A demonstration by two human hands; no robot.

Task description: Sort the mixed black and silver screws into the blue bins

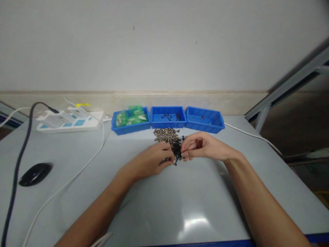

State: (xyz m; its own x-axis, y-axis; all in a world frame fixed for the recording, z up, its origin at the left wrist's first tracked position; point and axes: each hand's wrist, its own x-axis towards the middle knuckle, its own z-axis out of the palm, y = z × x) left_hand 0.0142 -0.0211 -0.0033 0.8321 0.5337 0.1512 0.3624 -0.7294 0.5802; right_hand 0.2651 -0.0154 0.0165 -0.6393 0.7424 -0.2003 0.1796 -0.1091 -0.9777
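Note:
Black screws (pixel 176 149) lie in a small heap between my two hands, in front of a pile of silvery-brass screws (pixel 166 133). My left hand (pixel 159 158) is at the heap's left side, fingers curled and pinched low by the black screws; what they grip is too small to make out. On the right side my right hand (pixel 195 146) touches the heap with thumb and fingertips drawn together, their contents hidden. The middle blue bin (pixel 168 124) holds a few dark screws. In the right blue bin (pixel 205 127) lie a couple of small pieces.
A left blue bin (pixel 131 129) holds green plastic packets. Further left are a white power strip (pixel 70 127) with plugs, a dark cable and white cables. A black mouse (pixel 35 174) rests at the left. The wall stands behind the bins.

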